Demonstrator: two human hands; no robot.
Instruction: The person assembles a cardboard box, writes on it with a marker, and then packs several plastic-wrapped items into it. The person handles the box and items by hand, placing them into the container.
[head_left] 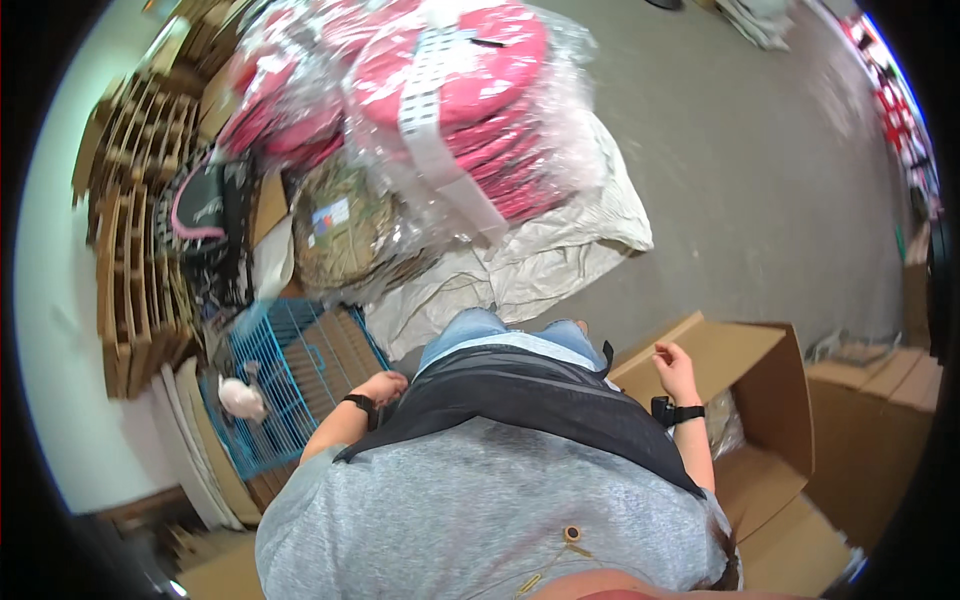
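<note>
My left hand (pixel 385 387) hangs beside my waist at the edge of my black apron (pixel 510 372), fingers curled together, with nothing visible in it. Just left of it stands a blue wire cage (pixel 285 385). On the right, my right hand (pixel 675 364) is raised in front of an opened cardboard box (pixel 775 400), its fingers loosely bent and apart, holding nothing. A flap (pixel 690 355) of that box lies close behind the hand; whether they touch I cannot tell. Clear plastic wrap (pixel 727 425) shows inside the box.
Ahead, a tall stack of pink round pieces in clear plastic (pixel 500 80) rests on white woven sheeting (pixel 560 250). Left of it lie a bagged camouflage bundle (pixel 345 225) and a black bag with pink trim (pixel 205 205). Cardboard partitions (pixel 140 260) line the left wall; grey floor (pixel 740 180) stretches right.
</note>
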